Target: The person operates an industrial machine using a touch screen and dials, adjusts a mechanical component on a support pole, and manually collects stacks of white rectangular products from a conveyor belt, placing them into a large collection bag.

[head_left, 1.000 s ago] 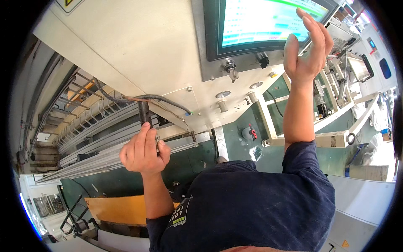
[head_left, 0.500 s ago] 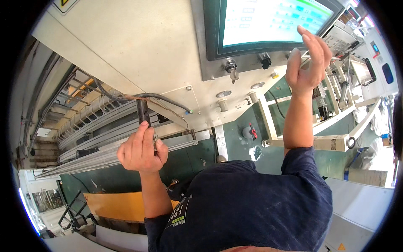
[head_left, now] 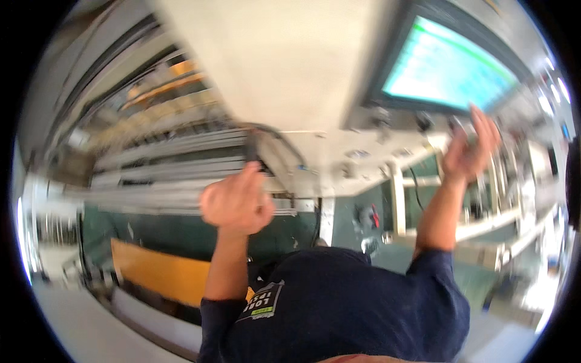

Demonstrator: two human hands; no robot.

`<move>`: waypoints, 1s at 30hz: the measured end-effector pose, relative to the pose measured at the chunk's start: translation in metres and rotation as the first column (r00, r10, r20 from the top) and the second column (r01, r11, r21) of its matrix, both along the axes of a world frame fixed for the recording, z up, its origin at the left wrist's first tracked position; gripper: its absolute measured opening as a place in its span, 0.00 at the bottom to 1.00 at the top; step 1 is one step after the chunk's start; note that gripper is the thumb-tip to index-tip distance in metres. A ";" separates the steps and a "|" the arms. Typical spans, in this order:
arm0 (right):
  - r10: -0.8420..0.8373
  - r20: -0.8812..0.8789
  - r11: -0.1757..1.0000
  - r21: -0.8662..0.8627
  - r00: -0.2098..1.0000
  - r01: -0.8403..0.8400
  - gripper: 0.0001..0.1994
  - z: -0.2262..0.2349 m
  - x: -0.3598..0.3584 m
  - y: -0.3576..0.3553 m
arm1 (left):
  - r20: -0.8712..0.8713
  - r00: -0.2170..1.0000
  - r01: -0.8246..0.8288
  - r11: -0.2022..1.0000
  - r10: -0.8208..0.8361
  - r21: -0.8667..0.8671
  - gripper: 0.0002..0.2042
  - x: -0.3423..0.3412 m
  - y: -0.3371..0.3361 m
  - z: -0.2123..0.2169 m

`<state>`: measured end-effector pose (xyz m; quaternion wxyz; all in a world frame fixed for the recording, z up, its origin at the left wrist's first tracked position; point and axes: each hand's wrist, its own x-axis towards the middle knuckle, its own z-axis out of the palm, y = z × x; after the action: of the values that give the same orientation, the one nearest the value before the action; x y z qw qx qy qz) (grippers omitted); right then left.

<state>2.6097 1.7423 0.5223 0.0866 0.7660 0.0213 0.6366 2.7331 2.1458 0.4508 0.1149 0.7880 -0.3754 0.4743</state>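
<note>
My left hand (head_left: 236, 202) is closed round the lower end of a dark handle (head_left: 250, 147) at the corner of the cream machine cabinet (head_left: 278, 72). Much of the handle is hidden in my fingers, so its full shape cannot be made out. A dark cable (head_left: 281, 140) curves just beside it. My right hand (head_left: 471, 151) is raised near the lower right edge of a lit touchscreen (head_left: 448, 66), holding nothing, its fingers stretched and thumb apart. Motion blur keeps me from telling whether a fingertip touches the screen. Below the screen sits a key switch (head_left: 381, 120) beside a black knob (head_left: 423, 122).
At the left, the machine's long metal rails (head_left: 169, 157) run back into its frame. A yellow panel (head_left: 160, 272) lies low on the left. To the right stands a cream tubular frame (head_left: 399, 206), with a grey and red object (head_left: 369, 216) on the green floor nearby.
The view has swung and blurred, with the screen now farther right. My right hand is lower against the screen, at its bottom edge. My left hand keeps its hold on the dark handle.
</note>
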 end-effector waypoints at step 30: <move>0.490 -0.850 0.740 0.286 0.195 -0.609 0.32 -0.002 0.105 0.307 | -0.387 0.899 0.039 0.919 -0.204 -0.393 0.26 -0.079 0.081 -0.055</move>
<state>2.7148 2.0491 0.5198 -0.1276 0.9122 0.3711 0.1183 2.6543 2.2269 0.3953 0.3717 0.8092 -0.2933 0.3479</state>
